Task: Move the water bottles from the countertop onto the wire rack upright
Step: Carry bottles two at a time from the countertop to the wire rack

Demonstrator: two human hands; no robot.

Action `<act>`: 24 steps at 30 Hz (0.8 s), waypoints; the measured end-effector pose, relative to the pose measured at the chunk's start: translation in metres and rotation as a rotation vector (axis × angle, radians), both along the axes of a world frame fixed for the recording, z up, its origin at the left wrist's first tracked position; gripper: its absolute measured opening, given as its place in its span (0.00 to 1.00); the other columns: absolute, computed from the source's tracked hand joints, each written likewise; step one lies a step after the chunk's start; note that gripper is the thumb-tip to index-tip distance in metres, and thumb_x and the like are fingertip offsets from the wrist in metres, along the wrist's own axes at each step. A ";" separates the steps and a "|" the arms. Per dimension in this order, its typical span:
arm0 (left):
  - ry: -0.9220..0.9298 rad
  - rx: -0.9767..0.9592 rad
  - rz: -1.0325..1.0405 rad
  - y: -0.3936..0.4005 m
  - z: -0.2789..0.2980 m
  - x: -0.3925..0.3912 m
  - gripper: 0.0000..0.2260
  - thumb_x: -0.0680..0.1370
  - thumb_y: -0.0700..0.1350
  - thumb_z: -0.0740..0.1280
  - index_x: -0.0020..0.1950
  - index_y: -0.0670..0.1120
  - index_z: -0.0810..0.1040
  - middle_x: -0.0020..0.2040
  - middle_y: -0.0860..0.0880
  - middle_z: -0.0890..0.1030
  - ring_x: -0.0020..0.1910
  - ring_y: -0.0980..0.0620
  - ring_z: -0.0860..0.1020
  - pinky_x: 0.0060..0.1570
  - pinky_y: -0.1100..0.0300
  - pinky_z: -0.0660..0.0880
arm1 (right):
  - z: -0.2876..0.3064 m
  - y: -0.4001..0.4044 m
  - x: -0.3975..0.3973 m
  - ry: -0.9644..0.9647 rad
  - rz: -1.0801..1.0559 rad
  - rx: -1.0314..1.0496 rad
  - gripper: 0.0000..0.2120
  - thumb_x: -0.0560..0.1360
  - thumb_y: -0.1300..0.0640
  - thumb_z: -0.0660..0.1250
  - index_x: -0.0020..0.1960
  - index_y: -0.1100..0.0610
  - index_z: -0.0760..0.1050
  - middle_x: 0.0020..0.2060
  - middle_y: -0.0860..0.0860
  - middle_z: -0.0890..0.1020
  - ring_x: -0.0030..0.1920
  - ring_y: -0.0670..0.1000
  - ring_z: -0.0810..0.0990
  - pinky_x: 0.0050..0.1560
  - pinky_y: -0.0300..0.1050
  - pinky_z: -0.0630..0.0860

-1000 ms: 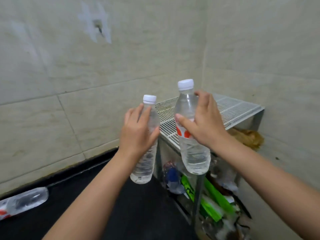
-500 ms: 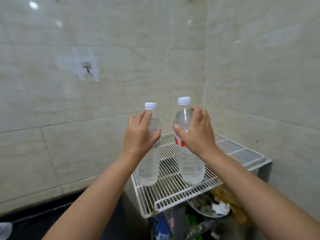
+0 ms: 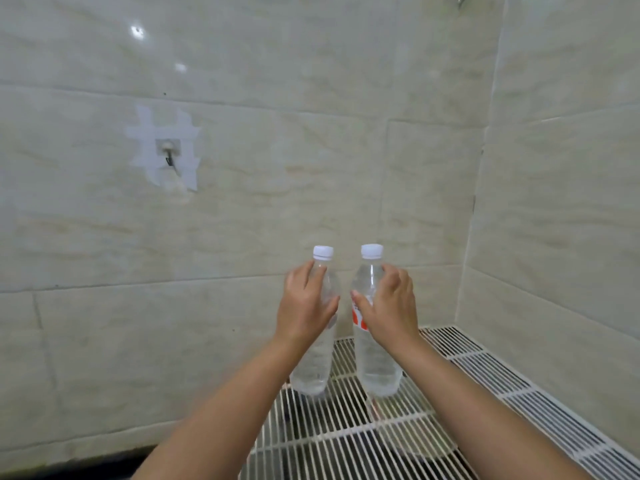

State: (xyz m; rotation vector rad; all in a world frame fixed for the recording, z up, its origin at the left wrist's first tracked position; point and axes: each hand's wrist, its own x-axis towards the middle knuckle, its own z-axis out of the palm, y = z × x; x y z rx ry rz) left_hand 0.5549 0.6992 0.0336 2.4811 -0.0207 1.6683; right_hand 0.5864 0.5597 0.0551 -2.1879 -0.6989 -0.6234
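Note:
Two clear water bottles with white caps stand upright side by side on the white wire rack [image 3: 460, 351]. My left hand [image 3: 304, 310] wraps the upper half of the left bottle [image 3: 313, 368], which has no visible label. My right hand [image 3: 388, 311] grips the right bottle [image 3: 375, 365], whose red and white label shows beside my thumb. Both bottle bases sit at the rack's surface near its back left part; whether they rest fully on the wires I cannot tell.
Beige tiled walls meet in a corner right behind the rack. A small hook [image 3: 168, 152] taped to the wall hangs at upper left. A strip of dark countertop [image 3: 69, 469] shows at the bottom left, beside the rack's left edge.
Both hands carried the bottles from the air beside the rack, forward over it and down to its surface. The view rose and moved closer, so the countertop and the items under the rack dropped out of sight.

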 end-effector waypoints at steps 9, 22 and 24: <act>0.066 -0.151 0.135 0.016 -0.017 0.034 0.27 0.62 0.43 0.77 0.55 0.41 0.69 0.50 0.34 0.80 0.48 0.38 0.78 0.41 0.52 0.80 | -0.023 0.041 0.062 -0.052 0.069 0.000 0.31 0.69 0.48 0.68 0.60 0.69 0.63 0.49 0.72 0.75 0.48 0.71 0.75 0.46 0.60 0.75; 0.158 -0.483 0.309 -0.005 0.017 0.005 0.19 0.78 0.45 0.63 0.67 0.40 0.68 0.64 0.42 0.73 0.64 0.45 0.69 0.62 0.57 0.66 | 0.008 -0.004 0.088 -0.054 0.243 -0.032 0.19 0.77 0.57 0.60 0.63 0.66 0.66 0.61 0.62 0.71 0.61 0.60 0.70 0.60 0.50 0.67; 0.235 -0.435 0.328 -0.003 0.035 0.002 0.19 0.79 0.44 0.61 0.68 0.41 0.68 0.66 0.42 0.72 0.67 0.45 0.68 0.64 0.56 0.65 | 0.030 -0.005 0.092 -0.079 0.296 -0.078 0.19 0.76 0.59 0.61 0.66 0.63 0.66 0.64 0.60 0.70 0.65 0.58 0.67 0.64 0.48 0.64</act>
